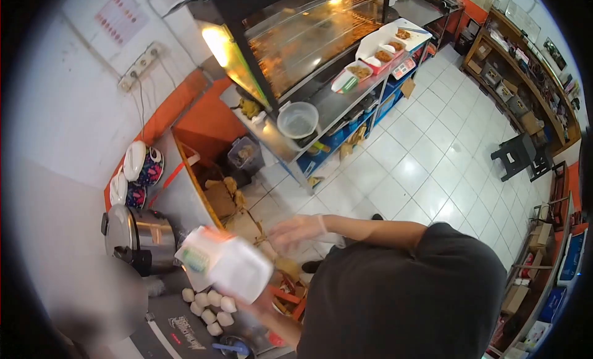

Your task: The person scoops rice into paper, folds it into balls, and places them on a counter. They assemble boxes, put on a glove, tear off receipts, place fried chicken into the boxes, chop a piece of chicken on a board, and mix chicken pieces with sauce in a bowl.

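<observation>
My left hand (259, 301) holds a white paper takeaway box (241, 274) with green and orange-red print. The box is tilted and smeared by motion, and it hides most of that hand's fingers. Just beyond it, apart from the box, my right hand (298, 232) is in a clear plastic glove, its fingers stretched out with nothing visible in them. Several white rounded bundles (213, 309) lie on the counter below the box. Near them is a dark bowl (242, 346) with a blue-handled utensil (227, 347). A steel pot (148, 235) stands left of the box.
A lit glass display cabinet (309, 44) rises at the back. Filled food boxes (383, 55) line its steel shelf, with a white basin (298, 120) at the near end. Patterned containers (145, 164) stand by the wall. A black stool (516, 156) is on the tiled floor (414, 167).
</observation>
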`<state>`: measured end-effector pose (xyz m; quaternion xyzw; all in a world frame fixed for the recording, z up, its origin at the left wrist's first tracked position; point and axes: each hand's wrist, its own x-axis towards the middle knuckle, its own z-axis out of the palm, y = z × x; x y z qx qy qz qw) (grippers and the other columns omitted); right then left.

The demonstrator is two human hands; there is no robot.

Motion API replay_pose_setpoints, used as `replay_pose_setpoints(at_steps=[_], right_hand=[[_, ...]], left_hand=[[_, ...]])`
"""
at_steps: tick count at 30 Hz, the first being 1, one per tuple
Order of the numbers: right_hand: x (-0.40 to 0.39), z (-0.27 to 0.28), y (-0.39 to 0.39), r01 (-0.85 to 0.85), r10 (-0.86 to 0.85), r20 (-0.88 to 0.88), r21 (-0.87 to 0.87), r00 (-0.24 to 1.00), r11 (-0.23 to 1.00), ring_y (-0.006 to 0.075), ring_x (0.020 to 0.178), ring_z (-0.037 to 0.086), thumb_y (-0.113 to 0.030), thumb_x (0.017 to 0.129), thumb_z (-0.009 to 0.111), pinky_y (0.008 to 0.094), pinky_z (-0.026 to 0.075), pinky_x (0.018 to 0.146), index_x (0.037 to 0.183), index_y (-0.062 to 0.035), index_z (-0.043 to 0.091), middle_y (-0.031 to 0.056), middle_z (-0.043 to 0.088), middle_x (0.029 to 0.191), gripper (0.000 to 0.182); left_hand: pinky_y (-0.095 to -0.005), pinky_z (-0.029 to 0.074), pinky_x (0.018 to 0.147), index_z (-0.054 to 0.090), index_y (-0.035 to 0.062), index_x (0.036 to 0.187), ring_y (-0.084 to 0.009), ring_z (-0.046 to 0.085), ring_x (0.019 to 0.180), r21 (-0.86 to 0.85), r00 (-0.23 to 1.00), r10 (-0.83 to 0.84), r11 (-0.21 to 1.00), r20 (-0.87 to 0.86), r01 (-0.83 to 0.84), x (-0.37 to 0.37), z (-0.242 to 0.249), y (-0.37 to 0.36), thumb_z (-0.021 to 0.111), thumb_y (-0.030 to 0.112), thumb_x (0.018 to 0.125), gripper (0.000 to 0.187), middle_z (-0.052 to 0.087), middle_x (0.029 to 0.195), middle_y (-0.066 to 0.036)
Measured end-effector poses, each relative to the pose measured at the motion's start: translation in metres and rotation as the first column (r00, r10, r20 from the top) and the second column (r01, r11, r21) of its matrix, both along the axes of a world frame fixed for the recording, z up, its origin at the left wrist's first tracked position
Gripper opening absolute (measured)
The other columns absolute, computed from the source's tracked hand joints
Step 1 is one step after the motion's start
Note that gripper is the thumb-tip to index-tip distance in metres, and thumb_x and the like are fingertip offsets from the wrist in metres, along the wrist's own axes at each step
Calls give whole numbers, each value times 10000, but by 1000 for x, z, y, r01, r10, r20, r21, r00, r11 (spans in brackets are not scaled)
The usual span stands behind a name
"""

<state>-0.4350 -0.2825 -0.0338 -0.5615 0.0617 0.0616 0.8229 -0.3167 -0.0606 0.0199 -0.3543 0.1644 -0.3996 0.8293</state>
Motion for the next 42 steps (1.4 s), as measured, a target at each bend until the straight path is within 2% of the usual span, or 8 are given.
replay_pose_setpoints(at_steps=[2,3,9,14,21,30,34,42], right_hand=[[-75,-2,-37,152,-154,15,88,988,984,196,992,636,-377,920,638,318,548,762,1483,-54,277,112,522,1305,742],[-104,-8,-53,185,-192,46,121,980,975,206,996,634,-330,924,642,330,555,768,1475,-41,287,113,529,1299,716],[-278,-7,-148,525,-529,-155,-67,834,848,188,904,640,-147,893,636,324,584,645,1475,-60,297,119,607,1133,679],[-320,-59,-232,642,-676,-269,-214,686,736,203,820,664,-53,840,553,345,592,636,1379,-13,442,121,649,1040,552],[-199,-180,-399,739,-865,-171,-460,471,493,256,991,653,-79,847,558,373,598,702,1320,19,421,163,620,1077,503],[-204,-132,-431,453,-381,-542,-1,749,892,270,882,676,-252,918,618,358,577,734,1258,37,495,165,643,1008,463],[-280,-186,-430,260,-158,-701,40,695,965,278,868,684,-263,940,609,366,582,753,1254,27,505,186,656,1032,440],[-421,-388,-426,315,-163,-819,22,550,949,279,810,689,-203,933,605,400,589,729,1224,23,519,179,658,977,378]], left_hand=[[-485,302,1128,242,113,1507,-308,350,1375,750,521,-552,575,651,-328,-63,-25,-72,344,592,975,723,313,1525,-115],[-473,358,1097,279,101,1488,-282,410,1338,722,315,-656,566,686,-397,-82,-48,-99,357,530,996,657,372,1486,-101],[-393,373,1051,372,87,1444,-235,485,1249,891,178,-897,431,405,141,-204,-74,-249,279,502,1031,593,511,1370,-56],[-377,385,1040,419,70,1403,-212,497,1252,915,-63,-963,268,262,-301,-233,-128,-329,271,630,982,716,500,1391,-88],[-331,466,914,525,33,1273,-210,629,1033,851,-90,-992,126,93,-509,-235,-166,-329,451,424,1004,481,641,1143,-122],[-317,492,856,600,32,1159,-191,643,975,812,230,-953,29,199,-583,-282,-213,-389,557,136,941,245,675,1061,-99],[-312,523,775,694,-12,882,-186,660,848,696,14,-971,160,237,-700,-341,-211,-421,670,75,843,98,696,904,-104],[-458,437,952,569,-32,1213,-407,558,1096,630,332,-888,-459,-318,-626,-542,-402,-360,584,119,916,334,604,1153,-245]])
